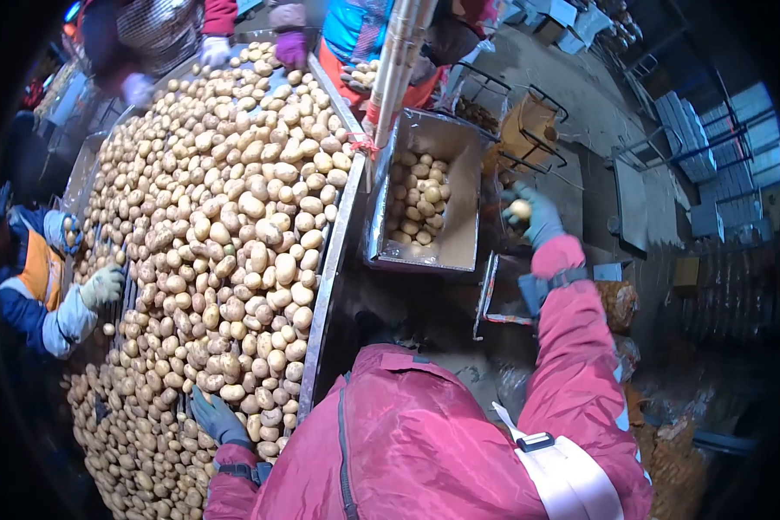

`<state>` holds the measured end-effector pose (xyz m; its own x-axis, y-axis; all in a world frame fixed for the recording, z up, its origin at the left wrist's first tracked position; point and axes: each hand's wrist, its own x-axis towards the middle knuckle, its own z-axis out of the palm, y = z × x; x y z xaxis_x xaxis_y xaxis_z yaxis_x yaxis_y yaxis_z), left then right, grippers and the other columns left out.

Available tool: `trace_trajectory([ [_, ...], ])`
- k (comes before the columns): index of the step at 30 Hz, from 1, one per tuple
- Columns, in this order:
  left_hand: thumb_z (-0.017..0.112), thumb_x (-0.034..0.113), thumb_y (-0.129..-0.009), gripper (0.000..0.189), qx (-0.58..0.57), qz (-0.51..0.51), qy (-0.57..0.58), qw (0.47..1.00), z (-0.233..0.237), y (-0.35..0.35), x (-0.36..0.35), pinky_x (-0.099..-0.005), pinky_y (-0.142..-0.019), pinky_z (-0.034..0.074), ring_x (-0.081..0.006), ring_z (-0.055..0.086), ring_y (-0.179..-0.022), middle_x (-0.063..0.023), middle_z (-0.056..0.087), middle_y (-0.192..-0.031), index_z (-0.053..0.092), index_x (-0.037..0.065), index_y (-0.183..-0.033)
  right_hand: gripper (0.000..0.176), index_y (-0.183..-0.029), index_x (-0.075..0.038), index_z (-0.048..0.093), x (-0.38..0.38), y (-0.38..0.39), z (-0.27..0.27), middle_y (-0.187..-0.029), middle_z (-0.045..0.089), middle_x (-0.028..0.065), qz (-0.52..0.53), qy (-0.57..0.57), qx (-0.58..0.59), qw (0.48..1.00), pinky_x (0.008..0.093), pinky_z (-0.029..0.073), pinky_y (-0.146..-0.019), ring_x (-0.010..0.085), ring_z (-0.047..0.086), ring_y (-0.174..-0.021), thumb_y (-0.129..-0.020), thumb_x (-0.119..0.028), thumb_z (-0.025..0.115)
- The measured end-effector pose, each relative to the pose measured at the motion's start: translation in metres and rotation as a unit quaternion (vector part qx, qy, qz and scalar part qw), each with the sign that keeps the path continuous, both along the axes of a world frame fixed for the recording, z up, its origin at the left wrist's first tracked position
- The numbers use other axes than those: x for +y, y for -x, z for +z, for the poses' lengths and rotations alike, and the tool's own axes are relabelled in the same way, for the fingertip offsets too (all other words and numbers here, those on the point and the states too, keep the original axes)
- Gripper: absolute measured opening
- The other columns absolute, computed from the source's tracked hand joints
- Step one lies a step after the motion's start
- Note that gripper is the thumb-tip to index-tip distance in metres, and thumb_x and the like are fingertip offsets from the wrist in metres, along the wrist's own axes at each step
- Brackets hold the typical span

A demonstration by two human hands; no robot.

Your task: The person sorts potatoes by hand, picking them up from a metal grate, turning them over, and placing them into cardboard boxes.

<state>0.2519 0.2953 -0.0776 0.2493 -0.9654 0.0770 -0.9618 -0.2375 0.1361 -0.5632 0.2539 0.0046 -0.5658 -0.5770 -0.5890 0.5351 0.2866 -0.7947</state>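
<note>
Potatoes [234, 208] cover a large metal-edged sorting table [331, 290] in a thick layer. My left hand [220, 419], in a blue-grey glove, lies on the potatoes near the table's close side, with its fingers stretched out and nothing visibly gripped. Out to the right, my right hand [541, 218] wears a similar glove and grips a single potato [520, 210]. That hand is just right of a cardboard box [459, 208] lined with clear plastic and partly filled with potatoes. Dark containers beneath the right hand are partly hidden.
Across the table, co-workers' gloved hands [216, 52] reach over the potatoes; another co-worker's glove [104, 287] is at the left. Bamboo poles [399, 65] rise at the table corner, tied with red string. Wheeled carts [631, 204] and net sacks [617, 303] stand to the right.
</note>
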Motion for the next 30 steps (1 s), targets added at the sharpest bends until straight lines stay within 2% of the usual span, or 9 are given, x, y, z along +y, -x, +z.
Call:
trace_trajectory([
  [4,0.052,0.025,-0.105,0.053,0.034,0.017,0.007,0.999,0.009,0.011,0.0,-0.0509,-0.118,0.034,-0.0416,0.043,-0.14,-0.021,0.05,-0.152,0.044,0.008,-0.154,0.033,-0.118,-0.007,0.069,-0.015,-0.113,-0.042,-0.096,0.073,0.0119,0.117,0.01,-0.02,0.993,0.0288,0.053,-0.048,0.0207,0.069,-0.064,-0.097,-0.032,0.069],
  [5,0.053,0.024,-0.104,0.054,0.034,0.017,0.013,0.999,0.003,0.007,0.001,-0.0513,-0.118,0.034,-0.0428,0.043,-0.14,-0.0235,0.049,-0.151,0.044,0.006,-0.154,0.026,-0.117,-0.002,0.07,-0.015,-0.135,-0.043,-0.097,0.073,0.0119,0.145,0.023,-0.125,0.981,0.0343,0.06,-0.065,0.022,0.072,-0.084,-0.098,-0.018,0.066],
  [11,0.058,0.022,-0.1,0.053,-0.009,0.003,0.047,0.999,-0.005,0.007,0.002,-0.0527,-0.115,0.036,-0.0424,0.047,-0.136,-0.0221,0.054,-0.144,0.048,0.008,-0.15,0.047,-0.129,-0.001,0.063,-0.043,-0.236,-0.047,-0.118,0.068,0.0246,0.207,0.066,-0.381,0.899,0.0456,0.063,-0.073,0.0376,0.07,-0.088,-0.099,-0.037,0.065],
  [14,0.062,0.023,-0.096,0.055,0.005,0.004,0.055,0.998,-0.003,0.007,0.001,-0.0534,-0.115,0.037,-0.0426,0.048,-0.134,-0.0222,0.056,-0.141,0.051,0.011,-0.148,0.057,-0.143,0.002,0.053,-0.065,-0.255,-0.05,-0.117,0.071,0.0192,0.309,0.062,-0.376,0.872,0.0341,0.061,-0.064,0.0254,0.072,-0.079,-0.104,-0.04,0.055],
  [18,0.066,0.027,-0.092,0.056,-0.091,-0.005,0.023,0.996,-0.037,-0.012,0.006,-0.0538,-0.114,0.038,-0.0413,0.05,-0.131,-0.0197,0.059,-0.137,0.055,0.009,-0.143,0.055,-0.133,0.001,0.062,-0.092,-0.341,-0.009,-0.092,0.07,0.0133,0.296,-0.055,-0.277,0.913,0.0232,0.041,-0.041,0.0159,0.058,-0.053,-0.104,-0.044,0.054],
  [20,0.067,0.028,-0.091,0.055,-0.086,0.01,0.031,0.996,-0.013,0.003,0.002,-0.0531,-0.113,0.038,-0.0399,0.05,-0.13,-0.0182,0.059,-0.136,0.056,0.009,-0.142,0.055,-0.114,-0.001,0.07,-0.099,-0.366,-0.017,-0.081,0.069,0.0112,0.488,0.008,-0.286,0.825,0.0239,0.039,-0.039,0.0161,0.058,-0.051,-0.103,-0.052,0.052],
  [23,0.067,0.028,-0.091,0.054,0.009,0.015,0.103,0.995,0.012,0.021,-0.003,-0.0522,-0.113,0.038,-0.0383,0.05,-0.13,-0.0165,0.06,-0.134,0.057,0.009,-0.14,0.053,-0.107,-0.002,0.069,-0.09,-0.436,-0.002,-0.083,0.07,0.0119,0.468,-0.122,-0.298,0.823,0.0286,0.047,-0.05,0.0196,0.061,-0.057,-0.103,-0.051,0.052],
  [24,0.067,0.028,-0.091,0.053,0.03,0.018,0.104,0.994,0.016,0.023,-0.005,-0.0522,-0.112,0.038,-0.038,0.05,-0.129,-0.016,0.06,-0.133,0.057,0.009,-0.14,0.047,-0.107,-0.002,0.068,-0.09,-0.445,-0.006,-0.085,0.069,0.0111,0.567,-0.07,-0.336,0.749,0.0317,0.051,-0.058,0.0216,0.065,-0.067,-0.102,-0.047,0.054],
  [30,0.057,0.034,-0.099,0.048,0.047,0.133,0.117,0.983,0.006,0.052,-0.038,-0.0532,-0.111,0.038,-0.0357,0.05,-0.131,-0.0145,0.061,-0.135,0.058,0.015,-0.143,0.024,-0.107,0.002,0.067,-0.083,-0.502,-0.033,-0.095,0.071,0.0126,0.71,0.016,-0.31,0.632,0.0342,0.059,-0.075,0.0212,0.068,-0.085,-0.092,-0.018,0.067],
])
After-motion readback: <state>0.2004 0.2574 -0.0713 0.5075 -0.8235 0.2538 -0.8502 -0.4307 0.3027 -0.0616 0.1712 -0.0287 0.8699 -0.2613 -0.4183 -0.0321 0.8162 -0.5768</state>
